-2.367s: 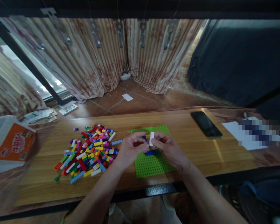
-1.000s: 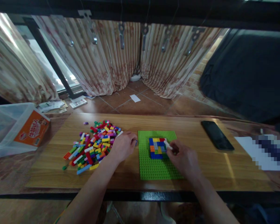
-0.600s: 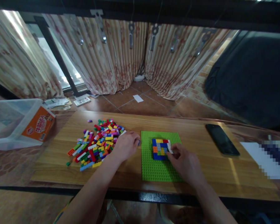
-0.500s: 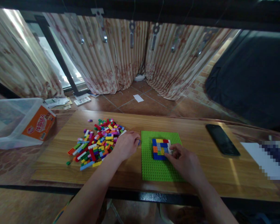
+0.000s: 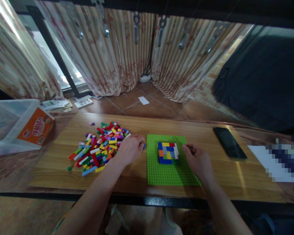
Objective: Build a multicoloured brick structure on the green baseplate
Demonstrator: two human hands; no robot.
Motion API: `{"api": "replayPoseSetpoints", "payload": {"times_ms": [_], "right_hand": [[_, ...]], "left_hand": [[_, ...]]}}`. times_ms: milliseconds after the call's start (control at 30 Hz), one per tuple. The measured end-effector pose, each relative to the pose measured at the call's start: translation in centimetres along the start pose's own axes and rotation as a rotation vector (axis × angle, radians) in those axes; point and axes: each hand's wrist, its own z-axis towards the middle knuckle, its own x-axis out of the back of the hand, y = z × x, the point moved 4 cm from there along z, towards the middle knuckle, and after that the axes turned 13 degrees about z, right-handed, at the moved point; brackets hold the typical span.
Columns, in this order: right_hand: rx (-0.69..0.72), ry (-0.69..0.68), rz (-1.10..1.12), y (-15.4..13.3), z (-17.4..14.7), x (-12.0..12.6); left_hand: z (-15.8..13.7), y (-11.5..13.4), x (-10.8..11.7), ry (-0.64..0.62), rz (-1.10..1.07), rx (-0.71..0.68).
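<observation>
Brickwork of multicoloured plastic (image 5: 168,153) is sitting assembled on a green studded plastic baseplate (image 5: 161,176), while many loose plastic bricks (image 5: 103,148) are lying heaped leftward, unplaced. The right hand (image 5: 196,156) is hovering beside the brickwork, loosely parted; the left hand (image 5: 133,147) is showing curled fingers by a blue plastic brick (image 5: 144,146), its grip being unclear.

A flat green plastic baseplate (image 5: 161,175) is flanked on the brown wooden tabletop (image 5: 134,178) by a multicoloured plastic-brick heap (image 5: 104,148), left, and a flat black phone (image 5: 229,142), right.
</observation>
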Motion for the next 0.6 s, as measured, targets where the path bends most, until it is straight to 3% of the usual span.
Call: {"api": "replayPoseSetpoints", "payload": {"times_ms": [233, 600], "right_hand": [[0.001, -0.080, -0.152, -0.1, -0.1, -1.5], [0.064, -0.072, -0.367, -0.8, -1.2, -2.4]], "left_hand": [[0.0, -0.3, -0.1, 0.000, 0.009, 0.022], [-0.2, -0.5, -0.1, 0.012, -0.010, 0.008]]}}
